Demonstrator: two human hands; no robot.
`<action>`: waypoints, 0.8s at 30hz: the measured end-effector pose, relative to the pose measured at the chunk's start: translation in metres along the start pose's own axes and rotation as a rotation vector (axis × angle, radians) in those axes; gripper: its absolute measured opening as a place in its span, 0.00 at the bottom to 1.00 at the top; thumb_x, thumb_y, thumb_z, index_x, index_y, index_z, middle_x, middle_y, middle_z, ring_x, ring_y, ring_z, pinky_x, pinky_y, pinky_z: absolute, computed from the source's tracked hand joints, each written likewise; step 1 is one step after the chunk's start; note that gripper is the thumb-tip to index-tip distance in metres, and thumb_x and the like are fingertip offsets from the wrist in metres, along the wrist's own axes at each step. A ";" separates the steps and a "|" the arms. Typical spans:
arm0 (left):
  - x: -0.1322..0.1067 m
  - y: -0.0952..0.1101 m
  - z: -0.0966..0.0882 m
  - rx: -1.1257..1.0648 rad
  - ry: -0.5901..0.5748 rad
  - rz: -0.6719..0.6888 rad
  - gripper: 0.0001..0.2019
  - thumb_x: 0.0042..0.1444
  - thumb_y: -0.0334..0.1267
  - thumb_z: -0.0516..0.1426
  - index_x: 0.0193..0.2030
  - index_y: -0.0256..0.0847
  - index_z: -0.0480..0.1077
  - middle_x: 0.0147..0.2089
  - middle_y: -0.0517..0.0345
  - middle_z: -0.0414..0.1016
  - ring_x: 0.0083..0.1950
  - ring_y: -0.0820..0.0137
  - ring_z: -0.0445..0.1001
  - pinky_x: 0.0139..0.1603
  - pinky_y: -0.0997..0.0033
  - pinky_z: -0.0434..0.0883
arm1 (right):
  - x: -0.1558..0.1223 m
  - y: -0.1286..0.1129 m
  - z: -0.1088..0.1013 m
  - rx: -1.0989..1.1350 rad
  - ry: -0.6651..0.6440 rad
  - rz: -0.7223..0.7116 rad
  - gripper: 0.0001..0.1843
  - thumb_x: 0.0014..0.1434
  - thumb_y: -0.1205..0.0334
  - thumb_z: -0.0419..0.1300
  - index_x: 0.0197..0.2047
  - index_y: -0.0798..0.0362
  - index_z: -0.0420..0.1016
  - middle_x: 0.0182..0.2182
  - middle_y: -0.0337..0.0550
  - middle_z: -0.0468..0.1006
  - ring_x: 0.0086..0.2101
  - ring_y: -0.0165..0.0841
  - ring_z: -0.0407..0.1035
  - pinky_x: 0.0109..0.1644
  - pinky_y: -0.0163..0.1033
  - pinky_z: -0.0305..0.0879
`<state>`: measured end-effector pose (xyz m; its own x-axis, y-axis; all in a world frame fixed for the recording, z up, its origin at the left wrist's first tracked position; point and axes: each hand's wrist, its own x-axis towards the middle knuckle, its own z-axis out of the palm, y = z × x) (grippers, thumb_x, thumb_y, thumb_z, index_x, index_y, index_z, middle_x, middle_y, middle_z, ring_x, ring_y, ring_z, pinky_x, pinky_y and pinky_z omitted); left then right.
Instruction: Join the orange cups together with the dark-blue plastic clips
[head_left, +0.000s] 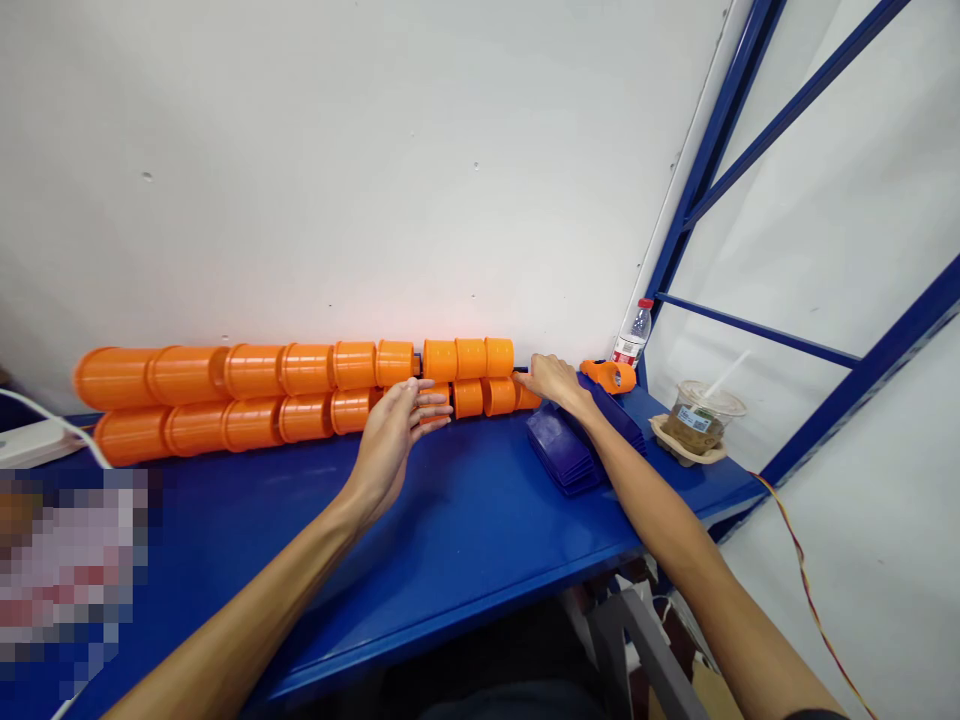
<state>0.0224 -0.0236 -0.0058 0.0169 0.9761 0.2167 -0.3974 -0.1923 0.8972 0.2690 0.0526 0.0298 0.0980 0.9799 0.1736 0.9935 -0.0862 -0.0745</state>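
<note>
Two long rows of orange plastic cylinders (300, 368) lie on their sides, one row on the other, along the white wall at the back of the blue table (465, 520). My left hand (397, 430) is flat and open with fingers together, held against the lower row near the middle. My right hand (553, 380) rests with fingers on the right end of the lower row (495, 396). My right forearm passes over a stack of dark blue flat parts (566, 445).
A loose orange piece (609, 375) and a water bottle (632, 335) stand at the table's back right corner. A plastic cup with a straw (701, 415) sits in a tray on the right. Blue shelf frame (750, 325) rises at right. A white cable (45, 415) is at far left.
</note>
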 end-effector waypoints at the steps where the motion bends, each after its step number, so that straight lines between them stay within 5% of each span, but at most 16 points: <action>1: 0.000 0.000 0.000 0.002 0.000 0.002 0.25 0.57 0.57 0.63 0.48 0.36 0.73 0.41 0.50 0.80 0.42 0.64 0.80 0.47 0.61 0.77 | 0.002 0.000 0.000 0.006 -0.007 0.005 0.25 0.68 0.47 0.58 0.55 0.59 0.78 0.54 0.65 0.80 0.53 0.50 0.76 0.50 0.43 0.70; 10: -0.001 0.002 0.001 -0.010 0.010 0.018 0.23 0.57 0.56 0.64 0.47 0.36 0.74 0.39 0.51 0.80 0.41 0.64 0.81 0.46 0.61 0.78 | 0.002 0.026 -0.018 0.007 0.097 0.119 0.22 0.68 0.53 0.57 0.54 0.63 0.78 0.52 0.69 0.80 0.52 0.49 0.76 0.49 0.41 0.67; 15: 0.000 0.004 0.000 -0.021 0.022 0.070 0.22 0.56 0.55 0.65 0.46 0.37 0.73 0.38 0.53 0.79 0.39 0.65 0.80 0.44 0.63 0.77 | -0.020 0.033 -0.046 0.034 0.483 0.130 0.17 0.68 0.54 0.55 0.50 0.58 0.76 0.44 0.58 0.81 0.45 0.46 0.75 0.48 0.42 0.65; 19: 0.000 0.002 0.000 -0.032 -0.003 0.054 0.22 0.58 0.54 0.64 0.49 0.39 0.70 0.41 0.52 0.79 0.42 0.64 0.81 0.47 0.61 0.78 | -0.052 0.004 -0.053 0.050 0.714 -0.078 0.12 0.67 0.55 0.57 0.44 0.55 0.74 0.41 0.51 0.78 0.38 0.41 0.72 0.42 0.40 0.64; 24: 0.000 0.001 0.004 -0.112 -0.018 0.012 0.25 0.61 0.58 0.61 0.55 0.40 0.67 0.48 0.47 0.80 0.49 0.60 0.82 0.51 0.58 0.77 | -0.094 -0.044 -0.029 -0.052 0.757 -0.551 0.07 0.65 0.57 0.60 0.42 0.53 0.71 0.38 0.49 0.76 0.35 0.38 0.69 0.34 0.39 0.60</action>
<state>0.0253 -0.0244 -0.0036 0.0277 0.9716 0.2350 -0.4982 -0.1905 0.8459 0.2181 -0.0407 0.0456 -0.3937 0.5085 0.7658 0.9107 0.3292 0.2496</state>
